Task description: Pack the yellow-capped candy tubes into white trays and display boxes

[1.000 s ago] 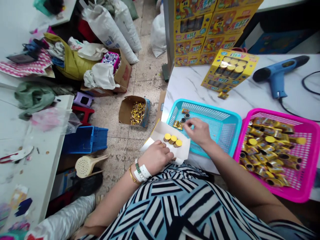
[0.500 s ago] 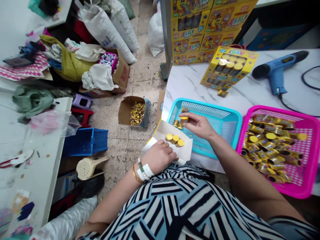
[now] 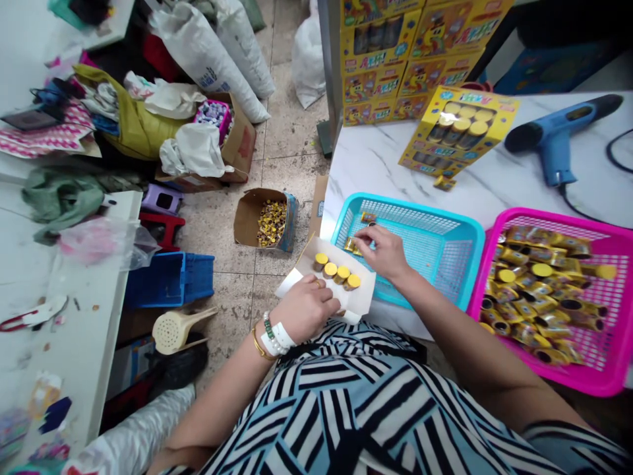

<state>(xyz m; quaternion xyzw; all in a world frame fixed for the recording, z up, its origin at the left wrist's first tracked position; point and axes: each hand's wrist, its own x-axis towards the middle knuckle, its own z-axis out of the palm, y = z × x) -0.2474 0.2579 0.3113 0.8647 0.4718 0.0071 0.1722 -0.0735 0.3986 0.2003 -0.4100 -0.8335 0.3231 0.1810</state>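
Observation:
My left hand [image 3: 310, 309] is closed over the near side of an opened cardboard box [image 3: 363, 300] with a white inside. Several small tubs with yellow lids [image 3: 341, 274] stand in a slanting row in this box. Over the left end of the turquoise basket [image 3: 430, 303], my right hand [image 3: 384, 252] has its fingertips curled round a small golden-yellow tub [image 3: 350, 244], mostly hidden by the fingers. Another small tub [image 3: 368, 216] lies farther back in that basket.
A pink basket [image 3: 613, 316] heaped with tubs stands at the right. Behind are a filled yellow display box [image 3: 459, 128], stacked yellow boxes [image 3: 376, 79] and a blue heat gun [image 3: 556, 142]. On the floor sit a carton of tubs [image 3: 247, 218] and a blue crate [image 3: 198, 280].
One more yellow-lidded tub stands in the cardboard box. My right hand has put down the tub it held and moved down-left to the tubs in the basket. The left hand shifted slightly left.

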